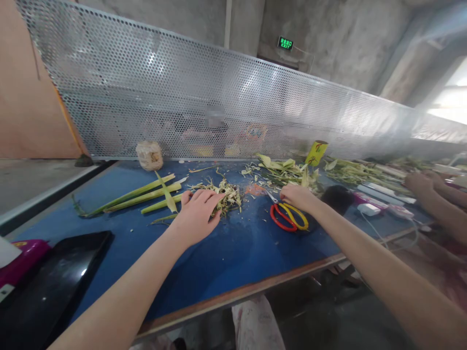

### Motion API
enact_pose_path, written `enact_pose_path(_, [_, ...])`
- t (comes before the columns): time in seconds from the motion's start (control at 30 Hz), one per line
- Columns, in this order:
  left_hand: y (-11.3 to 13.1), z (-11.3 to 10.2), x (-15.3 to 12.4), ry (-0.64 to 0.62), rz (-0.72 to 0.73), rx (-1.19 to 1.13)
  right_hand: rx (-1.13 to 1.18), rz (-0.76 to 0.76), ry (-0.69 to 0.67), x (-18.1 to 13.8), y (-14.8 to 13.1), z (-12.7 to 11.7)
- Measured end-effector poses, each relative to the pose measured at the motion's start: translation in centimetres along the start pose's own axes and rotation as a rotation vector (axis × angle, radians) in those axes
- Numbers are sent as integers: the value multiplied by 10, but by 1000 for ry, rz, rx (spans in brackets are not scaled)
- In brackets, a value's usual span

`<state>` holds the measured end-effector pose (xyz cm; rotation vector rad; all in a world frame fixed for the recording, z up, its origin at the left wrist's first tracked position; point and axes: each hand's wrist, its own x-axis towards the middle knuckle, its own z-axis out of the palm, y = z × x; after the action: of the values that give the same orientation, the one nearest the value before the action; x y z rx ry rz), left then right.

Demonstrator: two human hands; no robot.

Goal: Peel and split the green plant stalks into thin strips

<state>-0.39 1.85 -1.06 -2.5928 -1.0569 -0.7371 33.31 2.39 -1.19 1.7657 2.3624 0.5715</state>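
My left hand point(199, 214) rests at the near left side of a heap of pale, chopped plant scraps point(229, 194); its fingers are apart and slightly bent. Just left of it lie several long green stalks point(146, 200). My right hand point(296, 194) is closed, fingers curled in, at the near edge of a pile of green leaves and trimmings point(288, 171). Whatever its fingers pinch, if anything, is hidden. Scissors with one red and one yellow handle point(288, 218) lie on the blue table point(233, 262) beside that hand, blades pointing away.
A perforated metal screen point(226, 97) runs along the table's back. A wrapped roll point(149, 155) stands at back left, a yellow-green can point(316, 153) at back right. A black tablet point(54, 277) lies front left. At far right, another person's hands point(423, 183) are near more stalks.
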Motion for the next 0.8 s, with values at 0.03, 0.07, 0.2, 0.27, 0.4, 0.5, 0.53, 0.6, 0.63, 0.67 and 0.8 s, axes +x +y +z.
enact_pose_path(0.03, [0, 0, 0, 0, 1, -1, -6, -8, -6, 1, 0, -1])
enact_pose_path(0.07, [1, 0, 0, 1, 1, -3, -13, -18, -12, 2, -1, -1])
enact_pose_path(0.2, [1, 0, 1, 2, 1, -7, -29, -32, -28, 4, -1, 1])
enact_pose_path(0.27, [0, 1, 1, -2, 1, -6, -34, -24, -27, 4, 0, 2])
enact_pose_path(0.4, [0, 2, 1, 1, 5, -9, -42, 3, 0, 1, 7, 1])
enact_pose_path(0.5, [1, 2, 1, 0, 6, -11, -62, 18, 22, -2, 15, -4])
enact_pose_path(0.53, [1, 2, 1, -1, 6, -11, -72, 20, 28, -3, 18, -5])
enact_pose_path(0.6, [1, 1, 1, -2, 6, -13, -94, 17, 39, -4, 21, -5])
enact_pose_path(0.63, [1, 1, 1, -2, 5, -15, -106, 7, 41, -4, 21, -4])
enact_pose_path(0.67, [1, 1, 1, 0, 3, -16, -120, -12, 38, -5, 20, -2])
enact_pose_path(0.8, [0, 0, 0, 2, -8, -15, -178, -130, 8, -5, 10, 8])
